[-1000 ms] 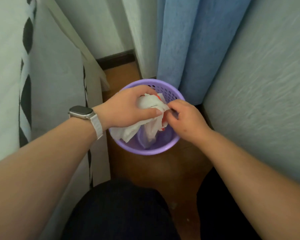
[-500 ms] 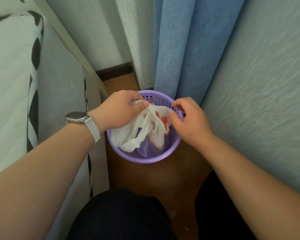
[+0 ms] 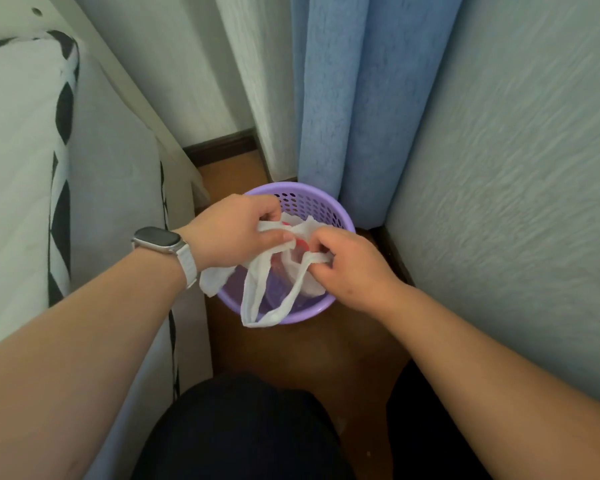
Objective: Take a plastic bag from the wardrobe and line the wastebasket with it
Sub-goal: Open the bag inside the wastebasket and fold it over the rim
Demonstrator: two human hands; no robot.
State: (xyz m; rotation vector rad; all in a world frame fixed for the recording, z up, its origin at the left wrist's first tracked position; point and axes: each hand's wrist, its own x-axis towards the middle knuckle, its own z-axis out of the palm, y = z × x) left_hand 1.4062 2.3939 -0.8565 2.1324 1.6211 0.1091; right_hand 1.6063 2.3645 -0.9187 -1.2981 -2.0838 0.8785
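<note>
A round purple wastebasket [image 3: 321, 206] with a perforated wall stands on the brown floor. Over its mouth hangs a white plastic bag [image 3: 260, 289] with red print. My left hand [image 3: 236, 230], a watch on its wrist, pinches the bag's upper edge at the basket's left side. My right hand [image 3: 347, 268] grips one bag handle at the right side. A handle loop droops over the basket's near rim. The bag's body sags inside the basket, partly hidden by both hands.
A bed [image 3: 21, 150] with white and black-patterned bedding lies close on the left. A blue curtain [image 3: 347, 98] hangs behind the basket, and a textured wall [image 3: 516, 185] stands on the right. My dark-clad knees [image 3: 243, 434] are at the bottom, above a narrow strip of floor [image 3: 326, 351].
The crumpled bag has been spread out between my hands. A handle loop now hangs over the near rim. My right hand shifted from the bag's edge to a handle.
</note>
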